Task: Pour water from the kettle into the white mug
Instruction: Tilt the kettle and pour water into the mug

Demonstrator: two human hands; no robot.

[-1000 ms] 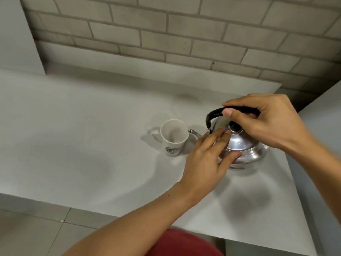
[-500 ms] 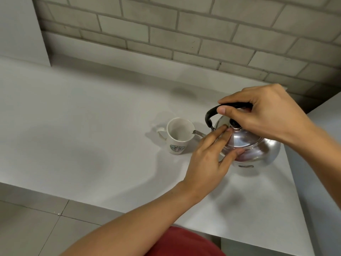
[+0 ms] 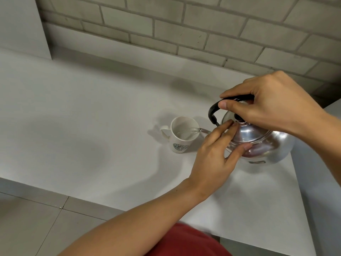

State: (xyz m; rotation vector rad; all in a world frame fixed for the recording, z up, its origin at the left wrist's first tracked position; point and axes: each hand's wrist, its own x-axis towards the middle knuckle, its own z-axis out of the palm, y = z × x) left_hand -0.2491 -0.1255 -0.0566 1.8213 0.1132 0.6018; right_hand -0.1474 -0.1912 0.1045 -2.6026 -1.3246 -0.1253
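Note:
A shiny metal kettle (image 3: 265,143) is tilted toward the left, lifted off the white counter, its thin spout over the rim of the white mug (image 3: 181,137). A clear stream of water runs from the spout into the mug. The mug stands upright on the counter, handle to the left, a teal emblem on its front. My right hand (image 3: 273,106) is closed around the kettle's black handle from above. My left hand (image 3: 217,154) rests its fingertips on the kettle's lid and its thumb on the body, steadying it.
The white counter (image 3: 83,126) stretches left and toward me, ending at a front edge above a tiled floor (image 3: 31,218). A grey brick wall (image 3: 184,26) rises behind. The counter's right edge lies just beyond the kettle. Red cloth (image 3: 184,242) shows at the bottom.
The kettle has tipped further left and its spout has reached over the mug's rim; water now flows into the mug. Both hands kept their hold.

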